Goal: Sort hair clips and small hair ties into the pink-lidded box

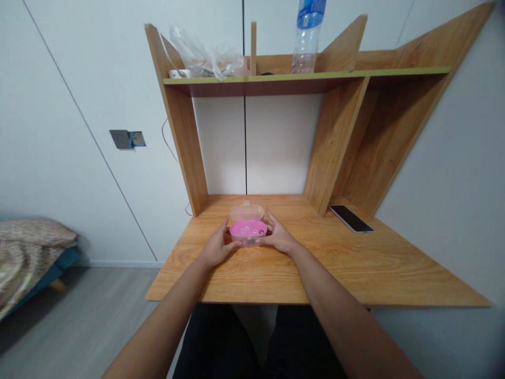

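– at the far left, what shows?
– a patterned blanket (35,252) on a bed, then a grey socket plate (119,139) on the wall.
– and the left hand (215,245)?
– curled round the left end of a small pink-and-clear box (248,231), thumb at the near side. how firmly it presses, i can't tell.
– where does the box sit?
– near the middle of the wooden desk (252,281), between both hands, its clear lid (246,211) open behind it. small pale shapes show on the pink part, too small to make out.
– how would it handle?
– light, i'd judge: stiff, smooth plastic, a bit slippery. the lid's joint looks the fragile part, so hold the lower body by its rounded ends.
– the right hand (279,236)?
– holding the right end, thumb in front, fingers spread towards the back.
– further right?
– a phone (351,218), lying flat, well apart from the box.
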A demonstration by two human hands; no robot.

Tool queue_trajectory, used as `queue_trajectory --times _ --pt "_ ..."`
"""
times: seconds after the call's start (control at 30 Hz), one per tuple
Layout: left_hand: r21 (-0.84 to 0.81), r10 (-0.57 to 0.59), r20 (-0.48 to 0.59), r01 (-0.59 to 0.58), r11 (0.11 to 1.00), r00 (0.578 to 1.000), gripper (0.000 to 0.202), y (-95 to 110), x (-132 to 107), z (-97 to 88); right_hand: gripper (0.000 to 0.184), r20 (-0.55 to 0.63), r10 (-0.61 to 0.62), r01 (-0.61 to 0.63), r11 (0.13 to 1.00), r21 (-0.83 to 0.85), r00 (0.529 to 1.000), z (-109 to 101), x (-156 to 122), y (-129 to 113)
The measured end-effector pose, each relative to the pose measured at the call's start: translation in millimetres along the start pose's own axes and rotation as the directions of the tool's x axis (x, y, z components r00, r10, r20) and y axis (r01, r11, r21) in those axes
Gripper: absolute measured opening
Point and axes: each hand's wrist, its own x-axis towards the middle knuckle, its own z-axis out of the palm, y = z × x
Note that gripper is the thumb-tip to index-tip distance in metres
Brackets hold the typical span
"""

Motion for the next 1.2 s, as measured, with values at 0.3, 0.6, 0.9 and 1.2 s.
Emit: queue_trajectory --times 0.3,0.6,0.9,1.2 --pt "-0.025 0.012 0.004 -0.011 1.000 1.000 0.093 4 -1 -1.6 0.143 0.019 -0.008 0.008 1.000 -0.013 1.000 -1 -8 -9" --pt "-0.070 0.056 0.018 -0.055 0.996 0.998 0.086 8 -3 -2.5 0.124 0.070 -0.099 0.101 0.994 -0.031 0.993 -1 -7 -5" --pt "-0.081 0.121 0.023 -0.118 0.990 0.992 0.085 11 -3 -3.0 0.057 0.091 -0.200 0.211 0.968 -0.138 0.976 -5 1 2" --pt "-0.073 0.147 0.021 -0.145 0.987 0.989 0.066 15 -2 -5.4 0.053 0.081 -0.200 0.211 0.962 -0.175 0.976 -4 1 6"
